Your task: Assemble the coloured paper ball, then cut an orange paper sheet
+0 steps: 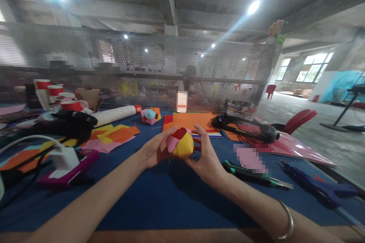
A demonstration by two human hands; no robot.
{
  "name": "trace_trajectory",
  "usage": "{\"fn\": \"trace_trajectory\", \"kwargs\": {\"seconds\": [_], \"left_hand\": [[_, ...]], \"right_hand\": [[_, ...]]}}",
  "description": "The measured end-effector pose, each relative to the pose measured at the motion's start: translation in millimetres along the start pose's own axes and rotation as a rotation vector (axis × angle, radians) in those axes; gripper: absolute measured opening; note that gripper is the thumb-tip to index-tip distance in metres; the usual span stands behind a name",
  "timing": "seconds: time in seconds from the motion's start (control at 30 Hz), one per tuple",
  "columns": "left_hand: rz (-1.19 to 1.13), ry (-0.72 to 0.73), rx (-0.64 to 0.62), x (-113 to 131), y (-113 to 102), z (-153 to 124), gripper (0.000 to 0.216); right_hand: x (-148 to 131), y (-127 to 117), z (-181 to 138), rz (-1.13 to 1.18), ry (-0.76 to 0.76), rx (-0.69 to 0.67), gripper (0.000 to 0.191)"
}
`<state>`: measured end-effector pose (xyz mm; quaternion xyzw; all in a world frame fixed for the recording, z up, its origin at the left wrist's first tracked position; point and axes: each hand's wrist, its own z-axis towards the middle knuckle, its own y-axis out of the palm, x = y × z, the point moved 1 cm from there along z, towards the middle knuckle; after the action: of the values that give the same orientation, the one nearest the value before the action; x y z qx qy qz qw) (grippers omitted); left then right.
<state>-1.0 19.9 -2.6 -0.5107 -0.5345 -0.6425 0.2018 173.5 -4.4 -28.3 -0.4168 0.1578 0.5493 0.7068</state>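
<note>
A folded paper ball (184,146) in yellow, pink and red is raised just above the blue tabletop, with a hollow at its top. Its pink side rests in my left hand (156,148), closed around it with the thumb along the upper rim. On the yellow side, my right hand (208,155) curls about it, thumb low and fingertips at the edge; the index finger is lifted off. Another folded paper piece (150,116), blue, pink and orange, sits farther back on the left. Orange paper sheets (194,120) lie stacked behind my hands.
A phone (181,101) stands upright against the mesh partition (142,60). On the right lie a black stapler (245,127), a green-black utility knife (256,174) and a blue glue gun (319,186). Leftward are loose paper sheets (114,134), a paper cup stack (116,115) and a purple power strip (68,171).
</note>
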Motion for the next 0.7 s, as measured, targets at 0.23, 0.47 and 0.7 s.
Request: {"fn": "trace_trajectory", "kwargs": {"seconds": [0.23,0.47,0.7], "left_hand": [[-0.022,0.080,0.057,24.2,-10.4,-6.5,0.034],[-0.068,0.222,0.148,61.1,-44.5,-14.6,0.022],[-0.049,0.236,0.178,61.8,-52.8,-12.7,0.019]], "right_hand": [[-17.2,-11.7,2.2,-0.093,-0.018,-0.029,0.068],[1.3,-22.2,45.7,-0.385,0.055,-0.232,0.021],[24.3,34.0,92.2,-0.558,0.144,-0.372,0.035]]}}
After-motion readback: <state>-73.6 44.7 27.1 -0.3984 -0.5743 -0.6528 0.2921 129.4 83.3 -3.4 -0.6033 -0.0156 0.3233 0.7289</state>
